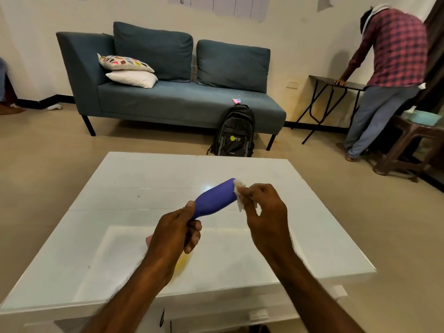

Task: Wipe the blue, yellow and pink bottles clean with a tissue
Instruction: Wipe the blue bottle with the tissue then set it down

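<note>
Backpack (235, 132) leans vs blue sofa (168, 97).

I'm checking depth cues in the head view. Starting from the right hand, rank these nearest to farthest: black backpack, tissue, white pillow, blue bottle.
1. tissue: pinched in the right hand itself.
2. blue bottle: just left of the hand, with the tissue against its end.
3. black backpack: on the floor beyond the table.
4. white pillow: on the sofa, far left.
</note>
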